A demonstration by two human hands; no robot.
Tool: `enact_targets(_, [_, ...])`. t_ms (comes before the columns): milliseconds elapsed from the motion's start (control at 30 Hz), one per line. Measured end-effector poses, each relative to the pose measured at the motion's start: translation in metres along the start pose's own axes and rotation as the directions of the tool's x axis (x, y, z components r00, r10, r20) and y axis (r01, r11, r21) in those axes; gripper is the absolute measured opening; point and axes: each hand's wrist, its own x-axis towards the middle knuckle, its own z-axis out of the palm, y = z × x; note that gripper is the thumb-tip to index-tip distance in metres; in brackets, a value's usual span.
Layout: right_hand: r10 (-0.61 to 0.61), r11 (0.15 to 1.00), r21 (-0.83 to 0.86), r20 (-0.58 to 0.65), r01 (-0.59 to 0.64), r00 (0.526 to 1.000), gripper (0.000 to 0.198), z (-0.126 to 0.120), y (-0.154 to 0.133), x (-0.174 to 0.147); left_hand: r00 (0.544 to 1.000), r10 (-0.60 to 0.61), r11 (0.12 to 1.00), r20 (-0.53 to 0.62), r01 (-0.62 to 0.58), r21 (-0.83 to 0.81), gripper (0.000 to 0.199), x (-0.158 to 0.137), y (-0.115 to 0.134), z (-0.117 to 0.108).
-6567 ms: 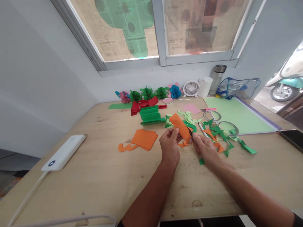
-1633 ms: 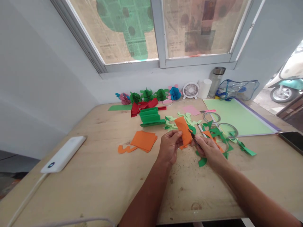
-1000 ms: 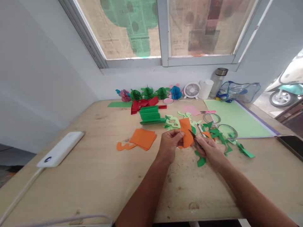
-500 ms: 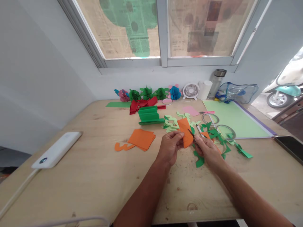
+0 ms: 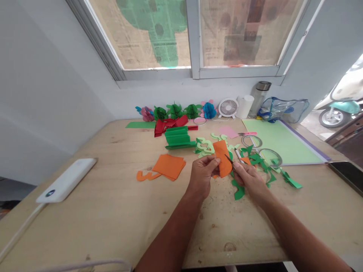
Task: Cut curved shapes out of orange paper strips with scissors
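Note:
My left hand (image 5: 202, 174) pinches a piece of orange paper (image 5: 222, 151) by its left edge, above the table. The paper's lower right edge is rounded. In my right hand (image 5: 246, 175) is a pair of small scissors (image 5: 229, 159), the dark blades lying against the paper and the handles hidden by my fingers. A bit of orange paper shows beneath the held piece, close to my left fingers. Green paper scraps (image 5: 238, 190) lie under and around my right hand. To the left rest a stack of orange paper squares (image 5: 169, 166) and a wavy orange cutout (image 5: 146, 176).
Folded green paper (image 5: 178, 137), red paper pieces (image 5: 171, 124) and light green cutouts (image 5: 204, 146) lie ahead. Tape rolls (image 5: 270, 157) and a green sheet (image 5: 286, 145) are at right. A white power bank (image 5: 68, 179) with a cable sits left. Paper ornaments (image 5: 175, 110) line the wall.
An orange strip seen by my right hand half a second ago no longer shows there. A small orange bit now appears below the held paper. Both hands keep nearly the same pose.

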Motion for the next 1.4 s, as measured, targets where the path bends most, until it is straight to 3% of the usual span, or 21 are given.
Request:
enact_targets(267, [0.029, 1.0, 0.006, 0.081, -0.03, 0.996, 0.057, -0.009, -0.01, -0.002, 0.993, 0.102, 0.98, 0.054, -0.109, 0.166, 0.017, 0.004, 0.004, -0.006])
enact_targets(667, [0.069, 0.998, -0.007, 0.11, -0.069, 0.991, 0.062, -0.014, -0.01, 0.0, 0.993, 0.104, 0.976, 0.055, -0.112, 0.189, 0.016, 0.006, 0.005, -0.011])
enact_targets(1033, [0.062, 0.998, -0.022, 0.13, -0.059, 0.99, 0.059, -0.017, -0.006, 0.0, 0.979, 0.126, 0.951, 0.163, -0.166, 0.262, 0.014, 0.011, 0.009, -0.02])
enact_targets(1400, [0.056, 0.997, -0.061, 0.08, -0.051, 0.995, 0.059, -0.015, -0.008, 0.001, 0.995, 0.061, 0.977, 0.074, -0.075, 0.201, 0.021, 0.009, 0.009, -0.015])
